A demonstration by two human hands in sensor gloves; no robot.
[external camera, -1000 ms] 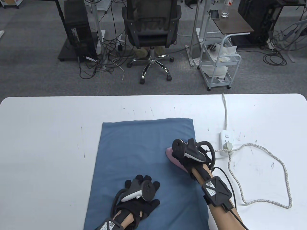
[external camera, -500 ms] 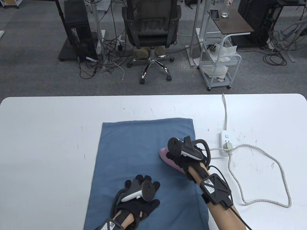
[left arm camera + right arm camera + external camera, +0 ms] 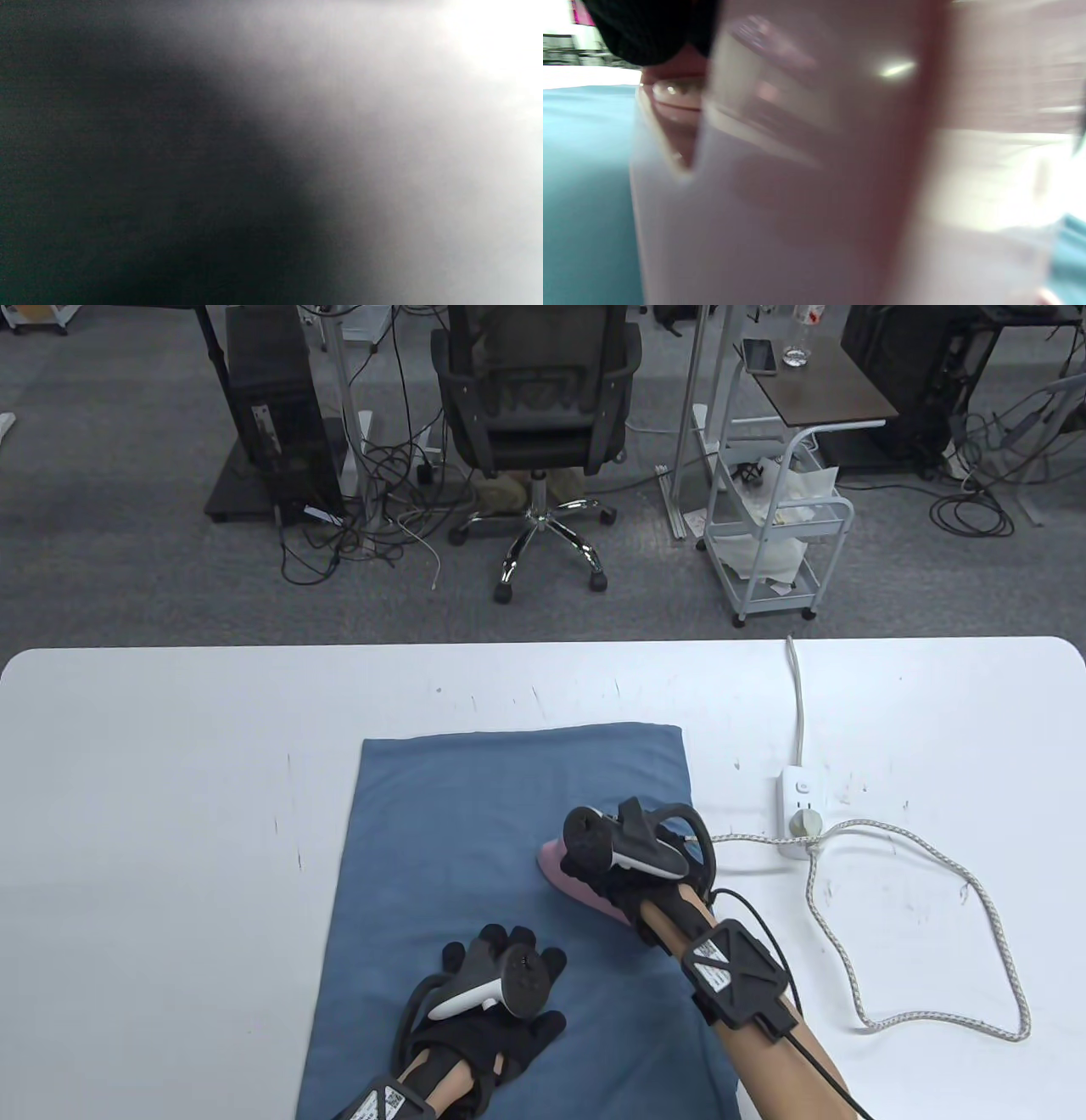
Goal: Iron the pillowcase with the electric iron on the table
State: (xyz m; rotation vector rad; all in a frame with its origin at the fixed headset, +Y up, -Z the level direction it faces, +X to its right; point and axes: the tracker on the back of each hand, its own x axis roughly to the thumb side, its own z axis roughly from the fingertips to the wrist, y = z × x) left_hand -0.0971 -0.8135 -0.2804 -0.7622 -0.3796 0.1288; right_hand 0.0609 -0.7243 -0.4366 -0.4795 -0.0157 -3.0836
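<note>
Pinning the blue pillowcase [image 3: 509, 848] flat on the table [image 3: 170, 780], the left hand [image 3: 492, 993] lay spread near its front edge, presumably so the cloth wouldn't bunch. Right hand [image 3: 619, 857] gripped the pink iron [image 3: 564, 872] mid-pillowcase, its cord [image 3: 933, 848] trailing to the power strip [image 3: 800, 813]. No containers anywhere on the table.

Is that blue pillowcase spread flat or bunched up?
Spread flat: the pillowcase lies as a smooth rectangle on the table, under both hands.
</note>
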